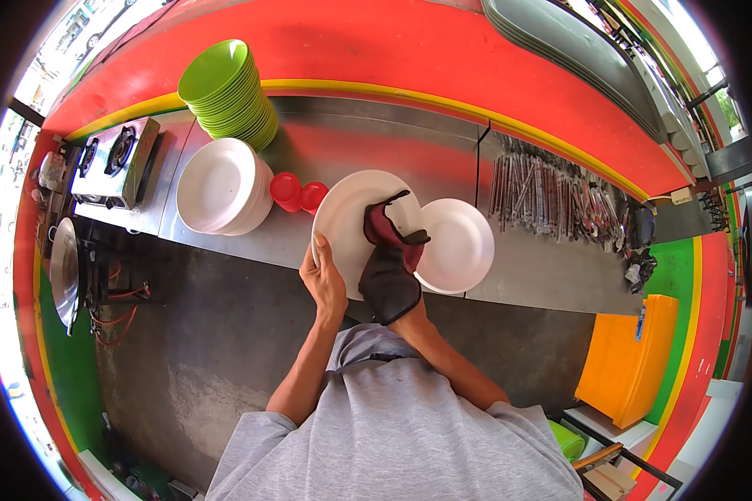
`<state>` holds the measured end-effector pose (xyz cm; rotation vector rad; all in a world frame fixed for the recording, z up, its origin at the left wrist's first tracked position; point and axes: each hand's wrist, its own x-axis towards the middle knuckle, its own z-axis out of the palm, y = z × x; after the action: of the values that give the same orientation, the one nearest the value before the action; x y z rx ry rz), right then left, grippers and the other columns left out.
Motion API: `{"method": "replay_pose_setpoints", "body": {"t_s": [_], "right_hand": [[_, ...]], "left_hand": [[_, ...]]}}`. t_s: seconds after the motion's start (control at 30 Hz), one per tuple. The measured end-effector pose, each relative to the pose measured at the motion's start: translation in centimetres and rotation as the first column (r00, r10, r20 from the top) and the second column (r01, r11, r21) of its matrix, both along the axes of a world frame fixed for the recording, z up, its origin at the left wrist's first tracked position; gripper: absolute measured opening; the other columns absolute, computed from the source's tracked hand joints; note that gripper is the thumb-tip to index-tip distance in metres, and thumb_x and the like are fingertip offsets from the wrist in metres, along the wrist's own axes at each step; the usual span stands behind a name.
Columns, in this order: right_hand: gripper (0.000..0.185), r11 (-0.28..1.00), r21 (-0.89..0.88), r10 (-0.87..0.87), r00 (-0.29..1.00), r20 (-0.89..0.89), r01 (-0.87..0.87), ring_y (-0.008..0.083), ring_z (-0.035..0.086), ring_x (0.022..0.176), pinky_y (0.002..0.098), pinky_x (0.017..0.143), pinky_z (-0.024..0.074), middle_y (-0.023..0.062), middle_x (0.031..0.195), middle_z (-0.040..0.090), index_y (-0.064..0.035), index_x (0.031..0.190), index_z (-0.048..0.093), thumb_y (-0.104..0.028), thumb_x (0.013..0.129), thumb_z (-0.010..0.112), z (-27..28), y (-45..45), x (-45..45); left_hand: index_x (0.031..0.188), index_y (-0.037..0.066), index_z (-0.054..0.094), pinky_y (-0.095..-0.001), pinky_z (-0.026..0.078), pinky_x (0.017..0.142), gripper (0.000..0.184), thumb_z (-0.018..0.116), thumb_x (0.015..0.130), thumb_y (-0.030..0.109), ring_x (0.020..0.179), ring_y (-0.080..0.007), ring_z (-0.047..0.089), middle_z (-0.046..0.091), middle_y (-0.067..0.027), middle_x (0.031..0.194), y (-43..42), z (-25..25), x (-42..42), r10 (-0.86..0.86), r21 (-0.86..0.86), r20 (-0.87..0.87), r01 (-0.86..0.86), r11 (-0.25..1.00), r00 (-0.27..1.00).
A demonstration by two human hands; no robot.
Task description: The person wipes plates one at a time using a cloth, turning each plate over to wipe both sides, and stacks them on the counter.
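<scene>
My left hand [326, 280] grips the left rim of a white plate [338, 217], thumb on its upper face. The plate is held tilted over the front of the steel counter. A dark red and black cloth [390, 284] drapes over my right hand [409, 320] and lies against the plate's face; most of the fingers are hidden under it. Just right of the held plate, a second white plate [455, 246] rests on the counter, partly overlapped by the cloth. Two red cups [286, 190] stand to the left of the held plate.
On the counter's left are stacked white plates [217, 188], stacked green bowls [226, 92] and a gas stove [117, 163]. Wrapped cutlery [551, 196] covers the right part. Grey trays [576, 58] lie on the red ledge [351, 42]. An orange box [627, 359] stands at lower right.
</scene>
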<state>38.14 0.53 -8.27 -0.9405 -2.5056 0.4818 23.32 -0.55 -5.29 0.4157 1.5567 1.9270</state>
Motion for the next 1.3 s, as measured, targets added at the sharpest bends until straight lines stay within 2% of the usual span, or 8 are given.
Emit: {"method": "replay_pose_setpoints", "body": {"t_s": [0.23,0.3,0.4,0.5,0.7,0.93,1.03,1.3], "right_hand": [[0.02,0.985,0.008,0.173,0.983,-0.055,-0.173,0.0317,0.067,0.08,0.0443,0.075,0.0549,0.0163,0.082,0.067,-0.0021,0.083,0.067,-0.021,0.079,0.062,-1.6,-2.7,-1.5],[0.021,0.942,-0.117,0.326,0.942,0.08,-0.316,0.0318,0.067,0.081,0.0436,0.074,0.0549,0.0167,0.083,0.068,-0.0027,0.085,0.067,-0.022,0.079,0.063,6.6,-0.6,-2.3],[0.021,0.923,-0.326,0.349,0.806,0.478,-0.206,0.0241,0.068,0.096,0.0361,0.089,0.0527,0.0085,0.099,0.072,-0.0068,0.099,0.068,-0.022,0.09,0.058,9.1,1.5,-4.6],[0.016,0.994,-0.01,0.103,0.988,-0.115,-0.105,0.0298,0.07,0.082,0.0432,0.075,0.0549,0.0132,0.085,0.071,-0.0085,0.085,0.069,-0.023,0.082,0.063,1.6,2.0,-4.3],[0.019,0.992,-0.117,-0.078,0.929,-0.362,0.038,0.024,0.07,0.095,0.0401,0.092,0.0513,0.0048,0.096,0.075,-0.0151,0.098,0.075,-0.022,0.085,0.062,0.0,3.9,-2.8],[0.034,0.957,-0.139,-0.277,0.945,-0.175,0.254,0.0249,0.059,0.122,0.041,0.112,0.0368,0.0079,0.124,0.068,-0.0136,0.118,0.069,-0.025,0.087,0.062,-2.1,2.2,-0.4],[0.039,0.987,0.148,-0.081,0.987,0.142,0.06,0.0247,0.053,0.13,0.0422,0.116,0.0319,0.0088,0.133,0.062,-0.0126,0.127,0.063,-0.027,0.09,0.059,-1.9,0.2,0.8],[0.039,0.931,-0.255,0.251,0.965,-0.07,-0.261,0.0264,0.052,0.13,0.043,0.113,0.0373,0.011,0.133,0.061,-0.0102,0.129,0.059,-0.027,0.094,0.056,0.4,-2.2,-0.6]], "left_hand": [[0.12,-0.003,0.067,-0.0246,0.046,0.083,0.05,0.054,0.104,0.042,0.093,-0.0087,0.056,0.067,-0.0017,0.104,0.9,-0.9,-1.3,-0.152,0.022,0.064,0.15,0.988,0.986],[0.122,-0.003,0.066,-0.0246,0.046,0.084,0.05,0.052,0.105,0.042,0.095,-0.0087,0.056,0.067,-0.0015,0.105,0.5,-2.6,-1.8,-0.203,-0.007,0.104,0.205,0.979,0.974],[0.123,-0.003,0.066,-0.0249,0.045,0.086,0.05,0.051,0.105,0.042,0.097,-0.0076,0.056,0.067,-0.0003,0.104,0.0,-1.8,-1.6,-0.259,-0.059,0.256,0.282,0.957,0.931],[0.121,-0.003,0.067,-0.0239,0.044,0.086,0.05,0.053,0.105,0.043,0.095,-0.0071,0.055,0.066,0.001,0.103,-0.5,-0.2,-0.9,-0.283,0.065,0.319,0.277,0.959,0.904],[0.113,-0.003,0.07,-0.0213,0.042,0.077,0.049,0.057,0.103,0.043,0.085,-0.0059,0.051,0.062,0.0033,0.092,-1.1,-0.2,0.1,-0.093,-0.043,0.013,0.094,0.995,0.996],[0.111,-0.002,0.07,-0.0211,0.036,0.067,0.049,0.057,0.102,0.044,0.077,-0.0038,0.044,0.056,0.0062,0.082,-1.6,-0.6,-0.3,-0.075,-0.05,0.042,0.077,0.996,0.996],[0.111,-0.003,0.07,-0.021,0.036,0.067,0.048,0.057,0.102,0.043,0.077,-0.0039,0.044,0.056,0.0062,0.082,-1.1,0.3,-0.3,-0.045,-0.013,0.031,0.045,0.999,0.999],[0.115,-0.003,0.07,-0.0213,0.041,0.075,0.052,0.055,0.103,0.045,0.085,-0.0048,0.05,0.061,0.0042,0.088,0.2,-0.6,-1.8,-0.21,-0.057,-0.001,0.21,0.976,0.978]]}}
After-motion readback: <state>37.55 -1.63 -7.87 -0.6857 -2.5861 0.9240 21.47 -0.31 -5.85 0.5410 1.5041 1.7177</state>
